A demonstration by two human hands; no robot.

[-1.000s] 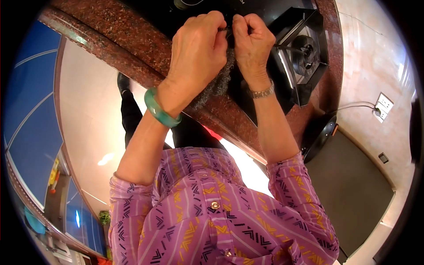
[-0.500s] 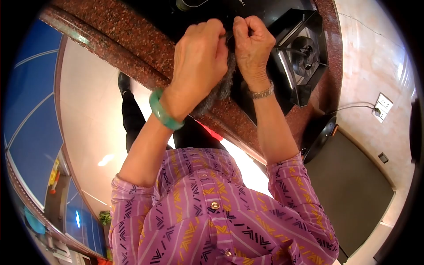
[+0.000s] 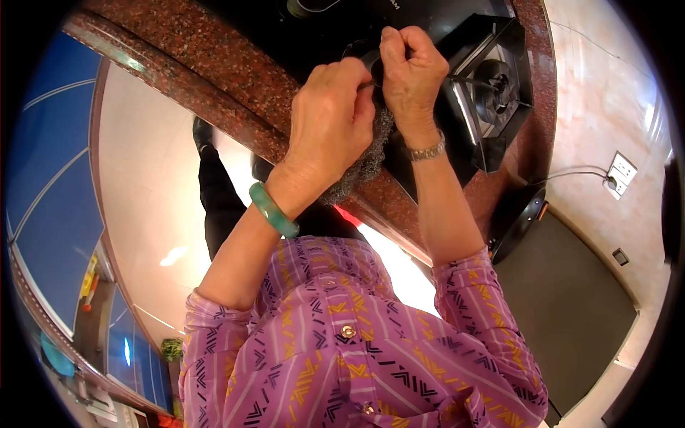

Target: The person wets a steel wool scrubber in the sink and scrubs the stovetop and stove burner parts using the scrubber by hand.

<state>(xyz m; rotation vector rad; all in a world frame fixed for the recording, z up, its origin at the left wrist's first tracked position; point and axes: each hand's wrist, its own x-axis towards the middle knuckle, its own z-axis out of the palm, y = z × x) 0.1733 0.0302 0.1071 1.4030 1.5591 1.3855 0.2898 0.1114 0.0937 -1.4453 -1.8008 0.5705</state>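
Note:
My left hand (image 3: 330, 118), with a green bangle (image 3: 273, 209) on its wrist, is closed, its thumb against the curled fingers. Beside it, my right hand (image 3: 412, 80) is closed too, thumb pressed to the forefinger, a metal watch (image 3: 428, 148) on that wrist. A dark piece with a rounded edge (image 3: 376, 70) shows between the two hands; what it is stays unclear against the black stove. Grey curly steel wool (image 3: 365, 170) appears under my left hand, over the edge of the speckled counter (image 3: 214, 85). Whether the left fingers touch it is hidden.
On the right stands a black stove burner with an angular windshield (image 3: 497, 93). A black pan (image 3: 519, 225) leans beyond the counter, near a grey panel (image 3: 571, 314). A wall socket (image 3: 622, 173) has a cord plugged in. Blue cabinets (image 3: 57, 185) line the left.
My left hand has drawn back toward my body and a little to the right. More of the steel wool now shows beneath it. The right hand has hardly moved.

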